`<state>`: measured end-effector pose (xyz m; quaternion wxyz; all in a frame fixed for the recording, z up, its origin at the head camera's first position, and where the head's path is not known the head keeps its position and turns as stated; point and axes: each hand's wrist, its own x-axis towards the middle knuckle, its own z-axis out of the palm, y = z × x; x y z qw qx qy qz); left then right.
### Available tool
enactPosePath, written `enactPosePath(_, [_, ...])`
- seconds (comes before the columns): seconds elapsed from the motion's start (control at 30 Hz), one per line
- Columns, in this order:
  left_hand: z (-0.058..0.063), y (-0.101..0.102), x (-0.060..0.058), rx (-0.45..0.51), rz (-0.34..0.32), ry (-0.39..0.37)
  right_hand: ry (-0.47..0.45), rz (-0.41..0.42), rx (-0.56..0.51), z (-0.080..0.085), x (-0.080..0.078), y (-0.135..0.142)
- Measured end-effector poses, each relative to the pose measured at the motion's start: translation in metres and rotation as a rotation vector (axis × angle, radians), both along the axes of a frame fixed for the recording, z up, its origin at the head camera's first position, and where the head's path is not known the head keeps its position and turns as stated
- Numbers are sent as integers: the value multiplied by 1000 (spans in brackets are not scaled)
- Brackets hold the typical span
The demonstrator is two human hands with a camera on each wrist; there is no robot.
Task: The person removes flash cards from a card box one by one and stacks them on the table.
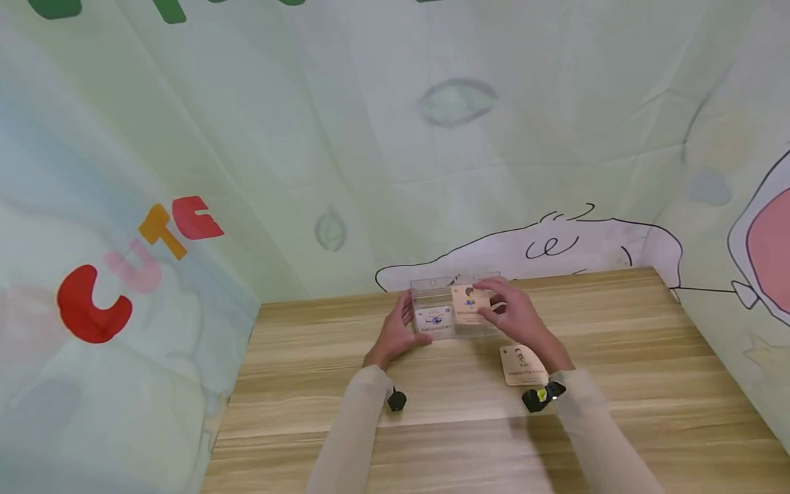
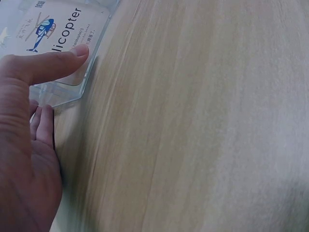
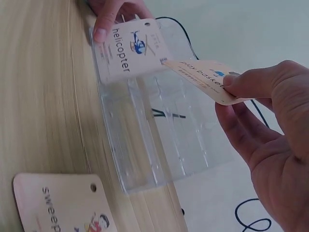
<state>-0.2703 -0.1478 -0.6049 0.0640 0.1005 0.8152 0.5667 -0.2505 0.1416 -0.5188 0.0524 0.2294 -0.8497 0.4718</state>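
A clear plastic card holder [image 3: 145, 180] with ridges across its compartments stands near the back edge of the table. The left hand [image 1: 393, 334] holds its left end, thumb over the front edge and fingers along the side. In the left part of the holder lies a helicopter card [image 1: 435, 324], partly covered by the thumb in the left wrist view. The right hand [image 1: 517, 317] pinches a "play basketball" flash card [image 3: 203, 79] between thumb and fingers. That card is tilted above the right part of the holder, one corner close to the helicopter card.
A "sweep the floor" card [image 1: 518, 367] lies on the wooden table [image 1: 457, 446] beneath the right wrist, partly hidden by it. Right behind the holder, a printed cloth backdrop [image 1: 382, 158] meets the table's back edge.
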Motion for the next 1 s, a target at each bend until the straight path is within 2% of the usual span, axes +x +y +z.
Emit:
enactPosePath(0.2, [0, 0, -1, -1, 1, -17, 13, -28, 44, -4, 5, 19])
enactPosePath(0.5, [-1, 0, -2, 24, 3, -8, -58, -73, 74, -12, 19, 46])
enactPosePath(0.7, [-2, 1, -2, 42, 5, 3, -72, -83, 91, -13, 25, 59])
enactPosePath(0.93, [38, 5, 18, 58, -13, -4, -111, -72, 71, -14, 34, 73])
enactPosePath(1.0, [37, 5, 17, 57, -12, -9, -130, -74, 72, -15, 37, 76])
